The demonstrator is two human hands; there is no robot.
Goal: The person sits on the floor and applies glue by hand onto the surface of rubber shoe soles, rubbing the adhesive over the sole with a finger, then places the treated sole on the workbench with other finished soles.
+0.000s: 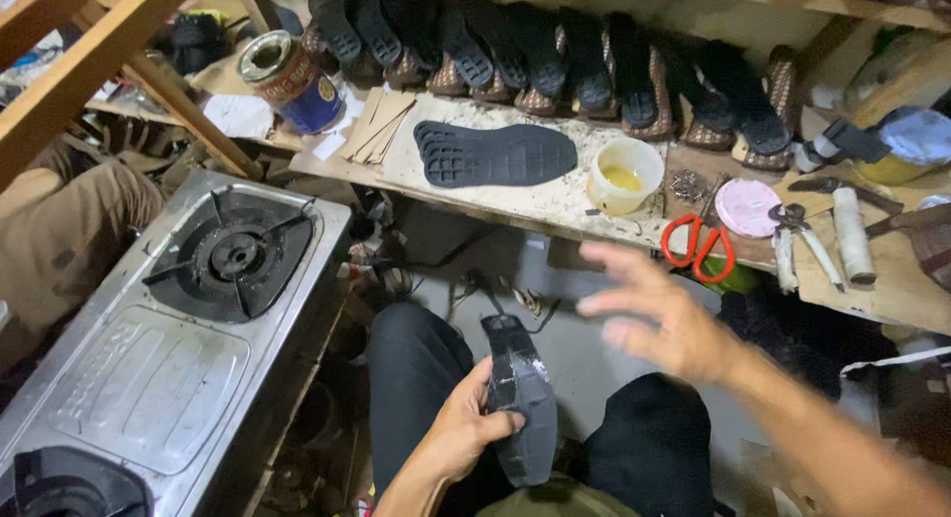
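My left hand (459, 430) grips a dark shoe form (520, 396), sole side up, over my lap between my black-trousered knees. Blurred, my right hand (656, 311) hovers open with fingers spread, just to the right of and above the form, holding nothing. A black rubber sole (492, 154) lies flat on the workbench (555, 205) ahead of me. A small white tub of yellowish glue (624, 175) stands right of that sole.
A steel gas stove (168, 329) stands at my left. Red-handled scissors (698, 248), pliers (792, 235), a pink lid (747, 207) and a white roll (852, 235) lie on the bench at right. Several soled shoes (555, 56) line the back; a tin can (289, 81) stands back left.
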